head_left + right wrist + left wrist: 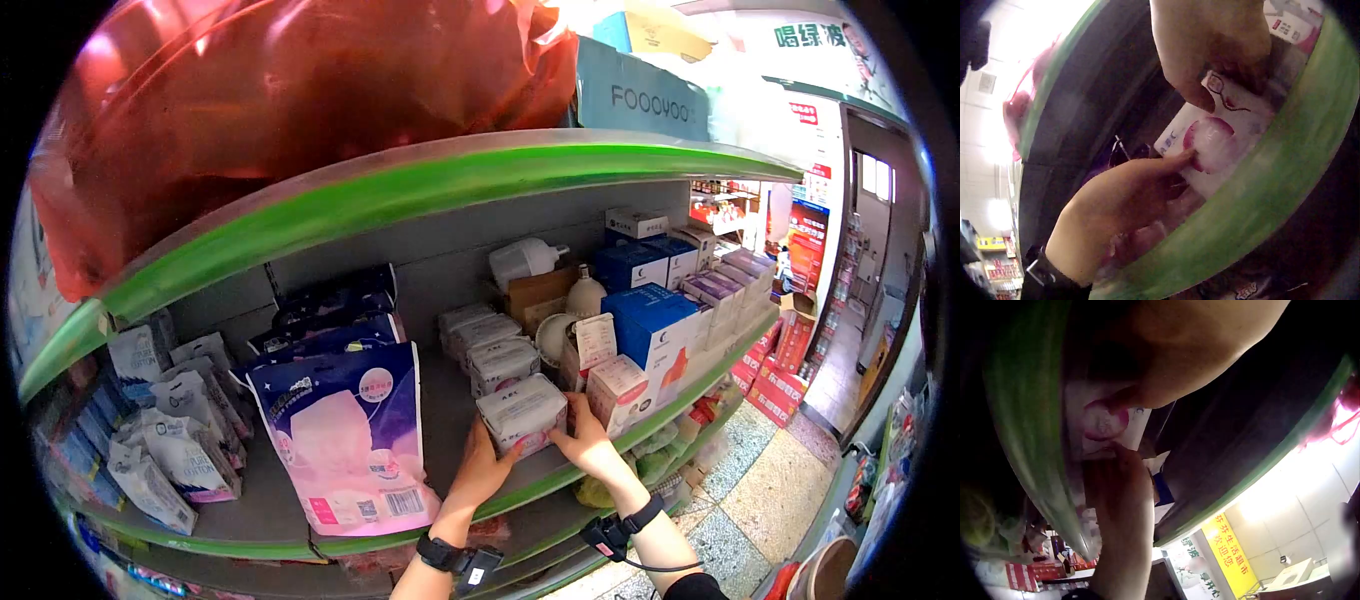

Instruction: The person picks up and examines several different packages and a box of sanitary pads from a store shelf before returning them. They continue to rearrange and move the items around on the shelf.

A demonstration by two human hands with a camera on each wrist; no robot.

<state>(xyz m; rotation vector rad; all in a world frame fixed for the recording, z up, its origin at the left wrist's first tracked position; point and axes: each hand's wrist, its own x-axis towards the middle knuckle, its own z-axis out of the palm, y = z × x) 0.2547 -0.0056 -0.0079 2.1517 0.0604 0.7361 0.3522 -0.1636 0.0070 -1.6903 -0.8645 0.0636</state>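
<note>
A white, soft pack of sanitary pads (522,408) marked ABC is at the front of the shelf, at the end of a row of similar packs (500,362). My left hand (482,474) grips its left side, and my right hand (590,448) holds the opposite side. The right wrist view shows both thumbs on the front face of the pack (1169,139), close to a pink round print. In the left wrist view much of the pack (1105,422) is dark and covered by the hands.
A large blue and pink bag (345,440) stands left of the hands. On the right are a small white-pink box (615,388) and a blue box (648,320). The shelf's green front edge (290,549) runs below, with another green-edged shelf (430,165) above.
</note>
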